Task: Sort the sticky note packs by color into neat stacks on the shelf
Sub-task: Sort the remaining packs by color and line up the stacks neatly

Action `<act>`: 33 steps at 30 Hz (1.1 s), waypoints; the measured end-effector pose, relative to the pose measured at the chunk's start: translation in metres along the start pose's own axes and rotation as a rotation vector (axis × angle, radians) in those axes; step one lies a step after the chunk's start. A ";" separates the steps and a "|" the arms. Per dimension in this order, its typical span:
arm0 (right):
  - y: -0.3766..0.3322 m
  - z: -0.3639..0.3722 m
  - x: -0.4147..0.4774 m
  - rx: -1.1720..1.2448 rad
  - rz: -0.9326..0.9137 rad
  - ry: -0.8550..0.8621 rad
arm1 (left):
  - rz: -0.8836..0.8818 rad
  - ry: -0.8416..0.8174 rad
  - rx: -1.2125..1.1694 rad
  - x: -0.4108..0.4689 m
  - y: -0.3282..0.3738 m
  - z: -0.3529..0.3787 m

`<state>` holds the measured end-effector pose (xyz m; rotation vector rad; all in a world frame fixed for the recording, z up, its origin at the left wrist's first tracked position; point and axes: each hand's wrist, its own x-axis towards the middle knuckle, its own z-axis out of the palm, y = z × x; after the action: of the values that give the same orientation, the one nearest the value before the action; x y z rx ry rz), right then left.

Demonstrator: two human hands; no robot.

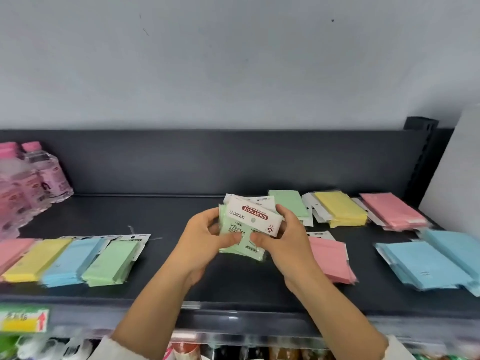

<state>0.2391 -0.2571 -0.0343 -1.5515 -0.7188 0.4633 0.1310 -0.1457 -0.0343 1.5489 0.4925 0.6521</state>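
Observation:
Both hands hold a bundle of green sticky note packs (pixel 242 226) above the middle of the dark shelf (pixel 166 216); the top pack shows its white "STICKY NOTE" label. My left hand (pixel 205 236) grips the bundle's left side, and my right hand (pixel 279 233) grips its right side. Behind the bundle lies a green stack (pixel 291 205). To the right are a yellow stack (pixel 340 209), a pink stack (pixel 393 211), a nearer pink stack (pixel 331 258) and blue packs (pixel 426 263). At the left lies a row of pink (pixel 13 252), yellow (pixel 36 259), blue (pixel 71 261) and green (pixel 111 262) packs.
Pink-capped bottles (pixel 33 178) stand at the shelf's back left. A white panel (pixel 452 178) rises at the far right. The shelf's front rail carries a price label (pixel 24 319), and goods on a lower shelf show below it.

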 end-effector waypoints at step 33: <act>0.001 0.107 -0.002 0.072 0.202 -0.467 | -0.178 0.296 0.874 -0.058 0.020 -0.111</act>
<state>0.1659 -0.1801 -0.0484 -1.4674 -0.8901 1.0128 0.0122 -0.1030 -0.0190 2.1891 1.2415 0.5522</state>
